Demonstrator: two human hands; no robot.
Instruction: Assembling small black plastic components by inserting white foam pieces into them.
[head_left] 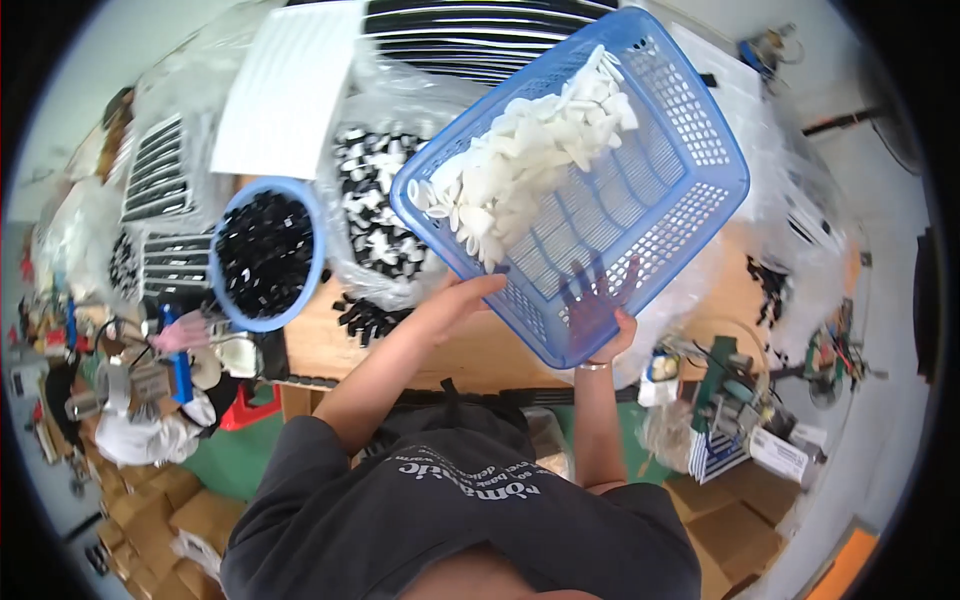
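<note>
Dark grey shirt fabric (450, 500) fills the lower middle of the view, and both bare forearms rise from it toward a blue plastic basket (690, 130) held tilted above the bench (320, 345). Left hand (462, 300) grips the basket's near rim, thumb along the edge; its fingers go under the basket and cannot be seen. Right hand (597, 305) is spread flat against the underside, fingers showing dimly through the slotted bottom. White flat plastic pieces (530, 160) lie heaped toward the basket's left side.

Left of the basket stands a round blue tub of small black parts (265, 255), and between the two a clear plastic bag of mixed black and white parts (375, 215). Behind them lie white ribbed panels (290, 90), partly under plastic film. Cardboard boxes (170, 505) sit on the floor at lower left. Clutter at both sides is bent by the lens and too small to make out.
</note>
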